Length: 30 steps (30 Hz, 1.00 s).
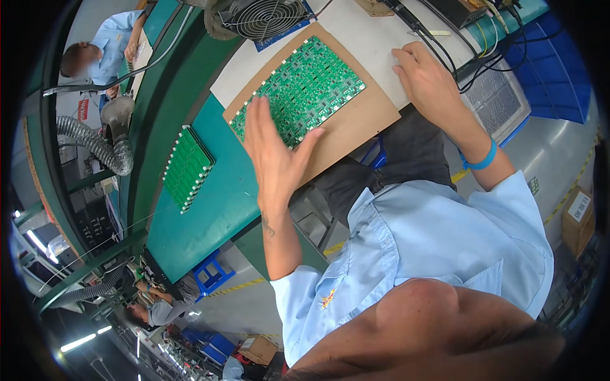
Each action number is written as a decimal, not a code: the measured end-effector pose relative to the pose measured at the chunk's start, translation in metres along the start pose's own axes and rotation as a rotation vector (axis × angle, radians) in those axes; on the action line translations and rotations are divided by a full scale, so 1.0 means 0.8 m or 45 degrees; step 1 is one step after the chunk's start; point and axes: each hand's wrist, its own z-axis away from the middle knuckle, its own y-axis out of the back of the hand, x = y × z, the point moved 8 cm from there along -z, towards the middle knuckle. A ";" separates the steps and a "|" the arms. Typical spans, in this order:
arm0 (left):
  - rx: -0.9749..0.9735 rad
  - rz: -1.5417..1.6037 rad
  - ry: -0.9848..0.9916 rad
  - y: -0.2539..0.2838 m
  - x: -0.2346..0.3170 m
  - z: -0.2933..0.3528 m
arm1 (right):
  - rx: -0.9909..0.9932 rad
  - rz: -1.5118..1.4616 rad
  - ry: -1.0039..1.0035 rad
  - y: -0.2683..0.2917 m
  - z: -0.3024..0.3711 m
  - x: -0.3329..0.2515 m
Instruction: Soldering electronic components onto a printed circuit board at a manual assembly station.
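A green circuit-board panel (311, 86), crowded with small parts, lies on a sheet of brown cardboard (356, 120) in front of me. My left hand (273, 149) is over the panel's left end, fingers stretched out and thumb spread at its near edge. Whether the fingertips press on it, I cannot tell. My right hand (429, 79), wearing a blue wristband (481, 157), is right of the cardboard at the white work surface (375, 47). Its fingers are loosely bent and a little apart, with nothing visible in them. Farther left sits a stack of green circuit boards (187, 168).
A round-grilled fan (270, 18) stands beyond the panel. Black cables (438, 47) hang at the far right, near a blue bin (553, 70). The green bench top (210, 222) reaches left. A ribbed silver duct (92, 143) and a co-worker (105, 51) are at the far left.
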 end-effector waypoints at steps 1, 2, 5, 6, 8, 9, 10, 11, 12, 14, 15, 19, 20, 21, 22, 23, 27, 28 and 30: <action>-0.114 -0.004 -0.014 -0.009 0.007 -0.009 | -0.026 0.014 0.004 -0.002 0.000 0.001; -0.229 -0.008 -0.027 -0.019 0.012 -0.018 | -0.053 0.027 0.009 -0.004 0.000 0.002; -0.319 -0.025 -0.067 -0.034 0.014 -0.045 | -0.062 -0.032 0.051 -0.003 0.004 0.002; -0.356 -0.038 -0.097 -0.042 0.012 -0.052 | -0.066 -0.058 0.072 -0.003 0.003 0.002; -0.387 -0.058 -0.121 -0.050 0.007 -0.064 | -0.066 -0.090 0.101 -0.004 -0.001 -0.003; -0.390 -0.071 -0.151 -0.053 0.007 -0.069 | -0.034 -0.202 0.100 -0.002 -0.004 -0.006; -0.393 -0.085 -0.180 -0.056 0.007 -0.073 | -0.003 -0.314 0.099 0.000 -0.008 -0.009; -0.397 -0.099 -0.207 -0.057 0.006 -0.076 | 0.027 -0.427 0.099 0.002 -0.012 -0.013; -0.400 -0.113 -0.234 -0.057 0.007 -0.076 | 0.056 -0.541 0.099 0.003 -0.015 -0.016; -0.426 -0.109 -0.240 -0.061 0.013 -0.081 | 0.094 -0.586 0.095 -0.003 -0.022 -0.018; -0.452 -0.100 -0.242 -0.064 0.017 -0.083 | 0.127 -0.629 0.093 -0.008 -0.026 -0.017; -0.519 -0.062 -0.249 -0.074 0.022 -0.090 | 0.190 -0.759 0.060 -0.012 -0.030 -0.012; -0.530 -0.043 -0.255 -0.076 0.022 -0.092 | 0.190 -0.801 0.033 -0.011 -0.030 -0.009; -0.542 -0.023 -0.261 -0.078 0.021 -0.094 | 0.191 -0.843 0.004 -0.011 -0.029 -0.006; -0.555 -0.002 -0.267 -0.080 0.021 -0.094 | 0.191 -0.885 -0.025 -0.012 -0.028 -0.003; -0.562 -0.001 -0.274 -0.081 0.023 -0.096 | 0.194 -0.882 -0.034 -0.012 -0.027 -0.001; -0.513 -0.110 -0.356 -0.082 0.034 -0.099 | 0.204 -0.931 0.036 -0.013 -0.026 -0.002; -0.515 -0.108 -0.358 -0.084 0.035 -0.099 | 0.203 -0.929 0.033 -0.013 -0.026 -0.002; -0.506 -0.114 -0.358 -0.086 0.037 -0.100 | 0.190 -0.934 0.017 -0.013 -0.025 -0.001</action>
